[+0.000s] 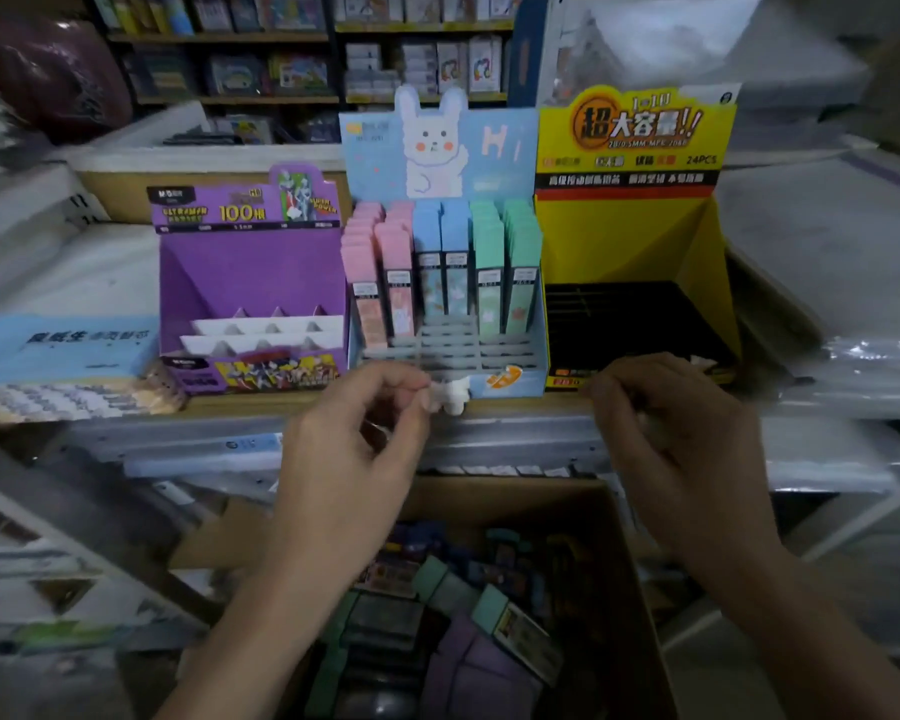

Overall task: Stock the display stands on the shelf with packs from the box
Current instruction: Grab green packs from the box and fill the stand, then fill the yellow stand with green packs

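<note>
Stands: three printed cardboard stands, purple (250, 283), blue (489, 148), yellow (635, 236), side by side on the shelf (515, 433).
Packs: slim pastel packs (437, 262) upright in the blue stand; others lie loose in the brown box (500, 498) below the hands.
Left hand (354, 444): curled, pinching a small white piece (450, 397) at the blue stand's near edge.
Right hand (681, 439): knuckles up, fingers curled; can't tell its grip.

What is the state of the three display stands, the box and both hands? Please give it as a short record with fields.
purple stand: left on shelf, looks empty
blue stand: middle; pink, blue and green packs in back rows, front slots free
yellow stand: right, looks empty
box: below shelf, loose packs inside
left hand: fingers curled at a white piece on blue stand's front; grip unclear
right hand: fingers curled before yellow stand; hold unclear
</note>
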The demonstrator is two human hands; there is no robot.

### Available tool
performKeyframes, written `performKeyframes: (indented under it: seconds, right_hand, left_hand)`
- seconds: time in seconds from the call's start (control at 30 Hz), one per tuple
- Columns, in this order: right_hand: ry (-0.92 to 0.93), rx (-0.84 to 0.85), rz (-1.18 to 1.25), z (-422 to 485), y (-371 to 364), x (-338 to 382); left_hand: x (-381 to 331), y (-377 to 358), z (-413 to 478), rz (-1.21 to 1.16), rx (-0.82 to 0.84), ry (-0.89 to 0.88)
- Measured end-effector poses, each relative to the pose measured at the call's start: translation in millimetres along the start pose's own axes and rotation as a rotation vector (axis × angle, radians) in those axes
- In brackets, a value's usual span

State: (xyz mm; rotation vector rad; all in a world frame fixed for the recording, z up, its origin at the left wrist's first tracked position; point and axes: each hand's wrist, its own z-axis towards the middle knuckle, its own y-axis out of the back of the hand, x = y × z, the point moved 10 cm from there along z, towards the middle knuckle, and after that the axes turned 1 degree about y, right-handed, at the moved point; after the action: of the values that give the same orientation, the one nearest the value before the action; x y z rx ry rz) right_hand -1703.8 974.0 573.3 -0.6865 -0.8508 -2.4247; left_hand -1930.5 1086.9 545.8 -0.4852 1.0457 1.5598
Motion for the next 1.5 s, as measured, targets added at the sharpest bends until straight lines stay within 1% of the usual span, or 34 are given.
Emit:
performKeyframes:
  seconds: [0.17, 0.27, 0.43, 0.5, 0.6, 0.67, 0.73, 0.8, 0.9, 0.97, 1.07, 1.17, 1.33, 1.4, 1.5]
  right_hand:
    - [-0.131, 0.138, -0.028, -49, -36, -22]
    - [-0.201, 0.177, -0.027, -76, -50, -40]
    - [-0.33, 0.241, 0.003, -118, -68, -69]
    - [-0.407, 0.273, 0.01, -137, -75, -82]
    - [-0.491, 0.327, -0.065, -164, -84, -100]
    - [-0.549, 0.408, -0.091, -184, -93, -110]
    - [-0.61, 0.536, -0.111, -207, -106, -119]
    - [-0.693, 0.675, -0.141, -233, -117, -130]
    - [-0.843, 0.831, -0.138, -267, -130, -141]
    - [-0.911, 0.911, -0.09, -280, -139, -140]
    - [-1.106, 0.988, 0.078, -301, -147, -136]
    - [-1.172, 1.08, 0.058, -311, -143, -143]
    - [-1.091, 1.204, -0.149, -312, -130, -155]
    - [-1.1, 1.198, -0.132, -316, -129, -157]
    - [-1.213, 1.13, -0.012, -320, -128, -155]
  left_hand:
    - [60, 2, -44, -0.013, 0.077, 0.204]
    - [92, 2, -69, -0.03, 0.125, 0.304]
    - [123, -2, -102, -0.013, 0.212, 0.364]
    - [132, -3, -115, -0.011, 0.236, 0.392]
    - [147, -8, -137, -0.015, 0.306, 0.46]
    - [162, -13, -156, -0.012, 0.379, 0.536]
    - [179, -18, -176, 0.036, 0.479, 0.619]
    - [196, -22, -197, 0.119, 0.61, 0.697]
    - [213, -28, -225, 0.199, 0.801, 0.826]
    - [221, -32, -231, 0.254, 0.867, 0.876]
    - [231, -35, -234, 0.336, 0.94, 0.957]
    - [237, -40, -242, 0.38, 1.036, 1.009]
    - [242, -42, -254, 0.409, 1.115, 1.073]
    - [242, -44, -254, 0.367, 1.096, 1.103]
    - [239, -47, -258, 0.221, 1.017, 1.223]
